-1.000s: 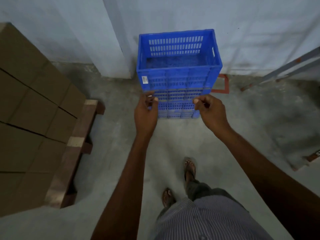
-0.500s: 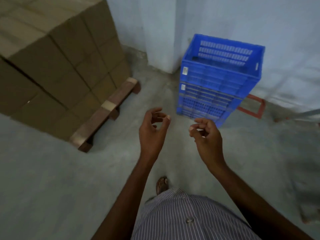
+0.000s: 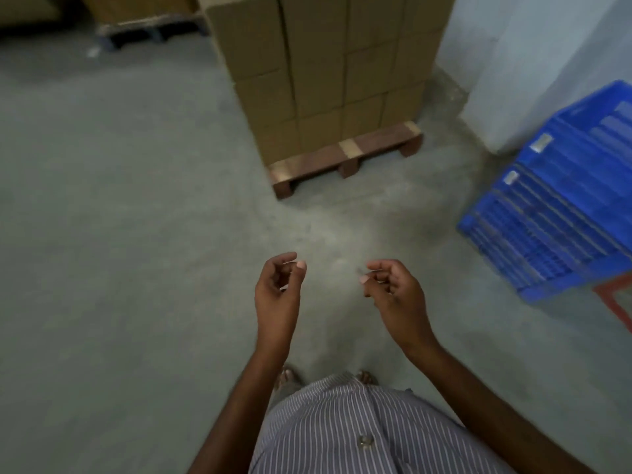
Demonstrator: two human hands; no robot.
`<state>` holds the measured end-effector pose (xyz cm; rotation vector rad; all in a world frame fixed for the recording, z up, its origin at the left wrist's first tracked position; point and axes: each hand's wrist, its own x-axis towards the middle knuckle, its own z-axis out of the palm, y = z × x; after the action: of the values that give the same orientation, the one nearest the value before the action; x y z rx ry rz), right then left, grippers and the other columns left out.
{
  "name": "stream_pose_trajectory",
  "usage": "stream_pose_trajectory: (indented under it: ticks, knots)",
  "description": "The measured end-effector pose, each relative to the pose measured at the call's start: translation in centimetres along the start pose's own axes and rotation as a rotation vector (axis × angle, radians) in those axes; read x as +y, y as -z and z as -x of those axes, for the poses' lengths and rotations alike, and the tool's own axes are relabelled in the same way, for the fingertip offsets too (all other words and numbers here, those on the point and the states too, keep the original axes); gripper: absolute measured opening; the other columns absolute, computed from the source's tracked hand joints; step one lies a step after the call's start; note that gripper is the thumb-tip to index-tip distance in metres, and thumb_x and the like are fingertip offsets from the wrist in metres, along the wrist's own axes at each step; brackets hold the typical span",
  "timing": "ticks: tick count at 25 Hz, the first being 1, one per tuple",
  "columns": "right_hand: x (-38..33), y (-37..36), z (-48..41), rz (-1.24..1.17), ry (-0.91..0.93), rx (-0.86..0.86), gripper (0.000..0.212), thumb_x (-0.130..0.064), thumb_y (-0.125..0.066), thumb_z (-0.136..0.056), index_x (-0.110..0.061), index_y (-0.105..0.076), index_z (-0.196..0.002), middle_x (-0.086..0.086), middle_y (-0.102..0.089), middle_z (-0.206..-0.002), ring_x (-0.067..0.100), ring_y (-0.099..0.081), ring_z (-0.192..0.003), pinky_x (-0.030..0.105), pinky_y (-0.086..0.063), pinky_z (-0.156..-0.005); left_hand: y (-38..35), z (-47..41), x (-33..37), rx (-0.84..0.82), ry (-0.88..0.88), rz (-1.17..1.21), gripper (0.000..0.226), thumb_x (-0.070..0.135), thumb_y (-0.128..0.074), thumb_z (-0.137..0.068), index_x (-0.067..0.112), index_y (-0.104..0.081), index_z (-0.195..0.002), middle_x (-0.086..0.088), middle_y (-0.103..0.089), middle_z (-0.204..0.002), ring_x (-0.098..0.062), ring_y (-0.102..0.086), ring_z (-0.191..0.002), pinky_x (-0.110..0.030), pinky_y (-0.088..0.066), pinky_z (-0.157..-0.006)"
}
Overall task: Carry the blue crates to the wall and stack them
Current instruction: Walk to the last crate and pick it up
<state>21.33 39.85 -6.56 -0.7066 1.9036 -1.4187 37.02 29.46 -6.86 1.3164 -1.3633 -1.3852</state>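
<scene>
A stack of blue slatted crates (image 3: 561, 206) stands on the floor against the pale wall (image 3: 533, 63) at the right edge, partly cut off by the frame. My left hand (image 3: 278, 289) and my right hand (image 3: 393, 292) hang in front of me over the bare floor, well to the left of the crates. Both hold nothing, with fingers loosely curled and apart.
A pallet (image 3: 345, 159) loaded with brown cardboard boxes (image 3: 318, 70) stands ahead, just left of the wall corner. Another dark pallet (image 3: 150, 29) lies at the far top left. A red floor marking (image 3: 615, 299) shows beside the crates. Grey concrete floor (image 3: 119, 234) stretches to the left.
Both hands let go of the crate stack and drew back. My view has swung left, so the crates slid to the right edge and the boxes came to the centre.
</scene>
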Motion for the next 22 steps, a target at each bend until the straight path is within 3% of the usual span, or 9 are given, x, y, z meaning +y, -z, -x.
stream_pose_trajectory:
  ticks: [7, 10, 15, 22]
  knots:
    - [-0.8, -14.0, 7.8, -0.042, -0.046, -0.308, 0.03, -0.033, -0.068, -0.077, -0.018, -0.066, -0.103, 0.012, -0.073, -0.087, 0.014, -0.066, -0.072, 0.029, -0.048, -0.063, 16.8, 5.8, -3.0, 0.247, 0.045, 0.091, 0.018, 0.021, -0.069, -0.096, 0.022, -0.067, -0.114, -0.006, -0.073, -0.104, -0.024, -0.07, -0.098, -0.03, -0.053, -0.08]
    - [-0.2, -21.6, 13.4, -0.034, -0.037, -0.363, 0.028, -0.032, -0.066, -0.077, -0.018, -0.066, -0.102, 0.009, -0.071, -0.082, 0.013, -0.064, -0.069, 0.029, -0.047, -0.062, 25.1, 9.8, -6.2, 0.31, 0.064, 0.08, 0.027, 0.017, -0.071, -0.094, 0.023, -0.063, -0.119, -0.001, -0.073, -0.106, -0.02, -0.07, -0.097, -0.036, -0.054, -0.082]
    - [1.5, -31.6, 23.0, 0.105, 0.12, -0.55, 0.029, -0.017, -0.074, -0.086, -0.028, -0.062, -0.11, -0.008, -0.07, -0.09, 0.013, -0.067, -0.082, 0.032, -0.054, -0.074, 37.9, 14.8, -8.5, 0.463, 0.035, 0.052, 0.05, 0.016, -0.074, -0.092, 0.03, -0.052, -0.135, 0.008, -0.067, -0.122, -0.01, -0.07, -0.102, -0.023, -0.056, -0.081]
    - [-1.4, -46.6, 28.0, 0.093, 0.202, -0.717, 0.031, -0.011, -0.072, -0.088, -0.022, -0.06, -0.114, -0.004, -0.07, -0.092, 0.012, -0.067, -0.082, 0.026, -0.053, -0.074, 51.1, 16.7, -10.6, 0.782, 0.076, 0.142, 0.057, 0.012, -0.075, -0.09, 0.033, -0.049, -0.137, 0.009, -0.066, -0.124, -0.011, -0.069, -0.104, -0.031, -0.057, -0.086]
